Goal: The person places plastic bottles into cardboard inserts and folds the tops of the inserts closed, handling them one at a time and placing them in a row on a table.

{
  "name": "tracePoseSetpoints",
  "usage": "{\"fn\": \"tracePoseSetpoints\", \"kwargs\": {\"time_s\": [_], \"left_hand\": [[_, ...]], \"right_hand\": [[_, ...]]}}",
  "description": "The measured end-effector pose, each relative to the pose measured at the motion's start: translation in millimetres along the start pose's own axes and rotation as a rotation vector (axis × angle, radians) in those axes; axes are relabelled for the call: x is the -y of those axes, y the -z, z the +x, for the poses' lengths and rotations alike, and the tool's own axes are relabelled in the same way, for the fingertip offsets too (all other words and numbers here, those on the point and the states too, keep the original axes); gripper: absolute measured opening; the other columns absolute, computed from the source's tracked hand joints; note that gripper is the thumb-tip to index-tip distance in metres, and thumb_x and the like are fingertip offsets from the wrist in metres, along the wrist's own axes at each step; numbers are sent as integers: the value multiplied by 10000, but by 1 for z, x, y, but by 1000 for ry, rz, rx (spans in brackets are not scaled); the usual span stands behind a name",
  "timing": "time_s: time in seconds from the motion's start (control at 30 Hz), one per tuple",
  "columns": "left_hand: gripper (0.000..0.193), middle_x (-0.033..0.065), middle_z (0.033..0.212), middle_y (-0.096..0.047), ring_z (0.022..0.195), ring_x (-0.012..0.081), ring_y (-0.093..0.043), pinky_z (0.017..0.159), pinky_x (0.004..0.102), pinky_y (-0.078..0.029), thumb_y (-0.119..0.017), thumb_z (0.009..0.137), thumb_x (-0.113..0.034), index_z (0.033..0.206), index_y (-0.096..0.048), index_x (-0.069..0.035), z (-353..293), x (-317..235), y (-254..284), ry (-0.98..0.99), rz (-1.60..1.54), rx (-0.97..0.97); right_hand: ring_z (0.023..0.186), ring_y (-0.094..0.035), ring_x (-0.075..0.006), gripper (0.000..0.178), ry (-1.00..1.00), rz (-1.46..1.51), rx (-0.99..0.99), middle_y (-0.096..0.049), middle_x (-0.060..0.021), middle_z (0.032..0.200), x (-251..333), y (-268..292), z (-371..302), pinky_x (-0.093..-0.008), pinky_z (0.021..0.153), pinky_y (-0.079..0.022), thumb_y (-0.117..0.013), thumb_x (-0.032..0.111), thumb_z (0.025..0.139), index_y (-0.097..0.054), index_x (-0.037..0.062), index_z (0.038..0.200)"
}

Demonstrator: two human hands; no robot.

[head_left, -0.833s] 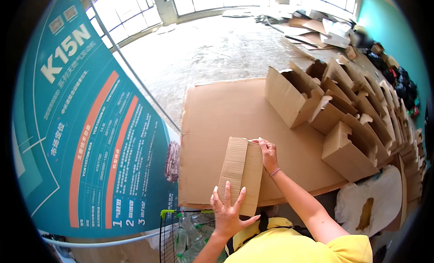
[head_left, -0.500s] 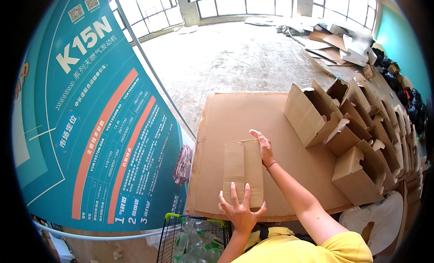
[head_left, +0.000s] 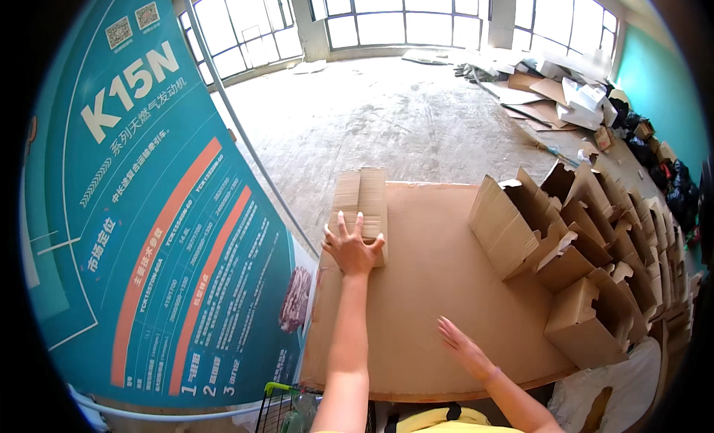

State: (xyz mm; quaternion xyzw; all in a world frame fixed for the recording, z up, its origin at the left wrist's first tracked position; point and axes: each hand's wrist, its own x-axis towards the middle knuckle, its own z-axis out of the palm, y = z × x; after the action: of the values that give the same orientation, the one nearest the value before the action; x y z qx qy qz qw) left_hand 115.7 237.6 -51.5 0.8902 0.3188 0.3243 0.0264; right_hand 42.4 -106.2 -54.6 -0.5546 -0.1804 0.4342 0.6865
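Observation:
A closed brown cardboard box (head_left: 360, 191) stands at the far left edge of the cardboard-topped table (head_left: 424, 284). My left hand (head_left: 352, 248) is stretched out over its near end, fingers spread on the top and the thumb at the right side, gripping it across its width. Over the lower right part of the table, my right hand (head_left: 466, 349) is held flat with its fingers extended and nothing in it. Several open-topped cardboard boxes (head_left: 506, 225) stand packed together to its right.
A tall teal banner (head_left: 163, 232) on a metal frame rises close to the table's left side. Below the table's near left corner is a black wire basket (head_left: 279, 407) with plastic bottles. Flattened cardboard and scraps (head_left: 547, 98) lie heaped at the back right.
The closed box has moved forward and left to the table's far edge, with my left hand on it. My right hand has left the box and come back toward me.

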Motion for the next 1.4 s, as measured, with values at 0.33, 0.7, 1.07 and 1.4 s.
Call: {"fn": "tracePoseSetpoints", "kwargs": {"time_s": [0.33, 0.7, 1.07, 1.4], "left_hand": [[742, 73, 1551, -330, 1428, 472, -174, 1112, 708, -116, -611, 755, -699, 1405, -499, -359, 89, 19, -36, 5, -15, 353], [775, 90, 1588, -233, 1459, 391, -167, 1121, 684, -165, -730, 813, -309, 1488, -360, -211, -65, -18, 26, -270, -121, 472], [239, 201, 1015, -698, 918, 312, -676, 839, 387, -520, -637, 839, -81, 1038, -681, 43, -291, 144, 214, 424, -417, -26], [690, 249, 1263, -549, 1158, 399, -550, 972, 482, -444, -803, 666, -204, 1275, -539, -16, -576, 291, 162, 1093, 346, 625]], "right_hand": [[1409, -364, -284, 556, 140, -192, -715, -392, -175, 1506, 33, 72, -142, -379, 1158, -274, -531, 231, 993, -368, -22, 1461], [1341, -403, -376, 693, 734, -1376, -638, -450, -228, 1410, 174, 136, 28, -410, 1134, -326, -712, 111, 806, -382, -44, 1396], [1010, -616, -340, 407, 227, -1577, -409, -664, -183, 969, 164, 219, 85, -417, 883, -499, -751, 387, 722, -669, 20, 878], [768, -566, -317, 317, 469, -1370, 266, -581, -108, 701, 118, 64, -54, -428, 673, -477, -745, 263, 767, -560, 42, 638]]}}
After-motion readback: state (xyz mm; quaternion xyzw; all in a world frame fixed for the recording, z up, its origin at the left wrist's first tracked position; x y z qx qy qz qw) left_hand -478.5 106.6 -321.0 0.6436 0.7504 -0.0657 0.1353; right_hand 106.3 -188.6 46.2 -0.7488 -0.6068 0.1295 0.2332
